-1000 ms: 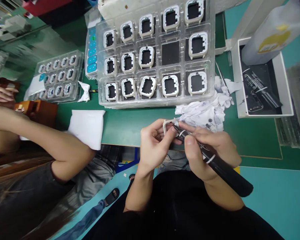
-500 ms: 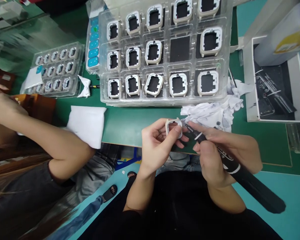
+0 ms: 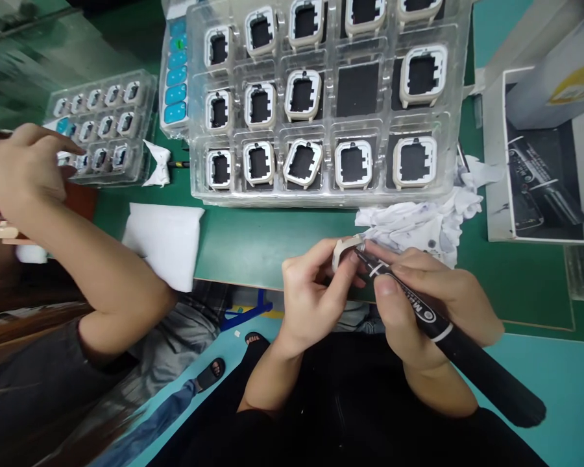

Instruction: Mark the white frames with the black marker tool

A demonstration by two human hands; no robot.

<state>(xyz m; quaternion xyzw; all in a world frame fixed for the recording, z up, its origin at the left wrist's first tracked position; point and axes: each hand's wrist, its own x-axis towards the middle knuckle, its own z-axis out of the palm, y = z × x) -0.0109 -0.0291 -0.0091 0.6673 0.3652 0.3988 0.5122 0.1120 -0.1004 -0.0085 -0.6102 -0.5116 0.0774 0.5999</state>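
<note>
My left hand (image 3: pixel 314 295) pinches a small pale watch-case frame (image 3: pixel 343 249), turned so its side edge shows. Across from it, my right hand (image 3: pixel 428 301) grips a black marker pen (image 3: pixel 431 318), its tip angled up and left against or very close to the frame's right edge; I cannot tell whether they touch. Beyond my hands lies a clear plastic tray (image 3: pixel 321 198) with similar frames in its pockets. One pocket in the middle row shows only its dark bottom. Crumpled stained white cloths (image 3: pixel 418 220) lie just past my right hand.
At right, a white box (image 3: pixel 496 194) holds a bottle (image 3: pixel 555 91) and dark printed items. A folded white cloth (image 3: pixel 163 243) lies at left. Further left, a co-worker's arm (image 3: pixel 92 246) reaches near a second tray (image 3: pixel 139 139) of parts. Blue pieces (image 3: pixel 176 94) sit beside the large tray.
My left hand has tilted the frame from face-on to edge-on, and the marker tip has come closer to it. The co-worker's hand has moved up and right toward the second tray.
</note>
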